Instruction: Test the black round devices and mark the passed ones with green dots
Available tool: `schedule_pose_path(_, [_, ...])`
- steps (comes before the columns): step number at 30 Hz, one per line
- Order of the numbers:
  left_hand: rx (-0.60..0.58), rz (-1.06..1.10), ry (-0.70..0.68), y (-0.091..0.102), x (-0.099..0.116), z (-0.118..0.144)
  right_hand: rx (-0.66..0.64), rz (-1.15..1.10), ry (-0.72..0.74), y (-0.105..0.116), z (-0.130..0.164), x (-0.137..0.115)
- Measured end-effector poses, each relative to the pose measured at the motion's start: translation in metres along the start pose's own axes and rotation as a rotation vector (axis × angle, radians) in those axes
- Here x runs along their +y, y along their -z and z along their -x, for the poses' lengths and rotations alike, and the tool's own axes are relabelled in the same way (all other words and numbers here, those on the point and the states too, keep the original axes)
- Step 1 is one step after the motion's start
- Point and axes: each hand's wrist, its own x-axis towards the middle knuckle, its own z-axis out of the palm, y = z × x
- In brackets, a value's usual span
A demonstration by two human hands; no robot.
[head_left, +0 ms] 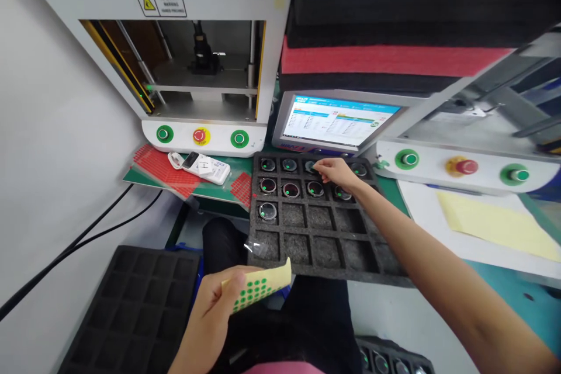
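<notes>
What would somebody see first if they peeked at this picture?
Probably the black foam tray in the middle, with round ring-shaped parts in its far pockets, where the right hand touches one. Near the bottom, the left hand holds a yellow sheet of green dot stickers. Behind, bright green and red buttons line the white machine.

Left hand [210,310] holds sticker sheet [258,287]; right hand [335,172] touches foam tray [324,245]

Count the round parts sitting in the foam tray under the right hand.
9 visible in the foam tray: top row four, the third partly under the right hand; second row four; third row one, far left. The hand may hide more.
</notes>
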Motion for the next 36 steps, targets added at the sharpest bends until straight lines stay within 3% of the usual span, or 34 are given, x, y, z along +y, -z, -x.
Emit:
schedule_pose_path(8, [-0.024,-0.012,0.009,-0.007,0.003,-0.005,0.02,0.145,-0.047,-0.007,-0.004,0.0])
schedule_pose_path(13, [0.05,-0.024,0.01,-0.019,0.01,-0.003,0.104,0.202,-0.121,-0.007,-0.006,-0.009])
schedule_pose_path(16, [0.113,-0.073,-0.033,-0.024,0.015,0.001,0.155,0.192,-0.115,-0.009,0.007,-0.026])
schedule_pose_path(19, [0.141,-0.118,-0.077,-0.025,0.018,0.006,0.213,0.15,0.039,-0.021,0.055,-0.051])
schedule_pose_path(22, [0.127,-0.13,-0.101,-0.023,0.018,0.012,0.133,0.03,0.28,-0.032,0.134,-0.074])
schedule_pose_path(23, [0.144,-0.138,-0.105,-0.022,0.018,0.014,0.076,-0.024,0.401,-0.034,0.162,-0.08])
schedule_pose_path(24, [0.152,-0.146,-0.107,-0.022,0.017,0.015,0.023,-0.132,0.671,-0.034,0.187,-0.085])
schedule_pose_path(25, [0.146,-0.153,-0.11,-0.022,0.017,0.017,-0.045,-0.141,0.819,-0.034,0.208,-0.089])
schedule_pose_path(27, [0.116,-0.15,-0.127,-0.023,0.017,0.019,-0.059,-0.111,0.996,-0.034,0.237,-0.093])
schedule_pose_path(30, [0.036,-0.145,-0.177,-0.023,0.015,0.022,-0.011,-0.018,1.064,-0.039,0.248,-0.092])
schedule_pose_path(36, [-0.007,-0.192,-0.243,-0.023,0.016,0.027,0.019,0.059,1.153,-0.049,0.24,-0.081])
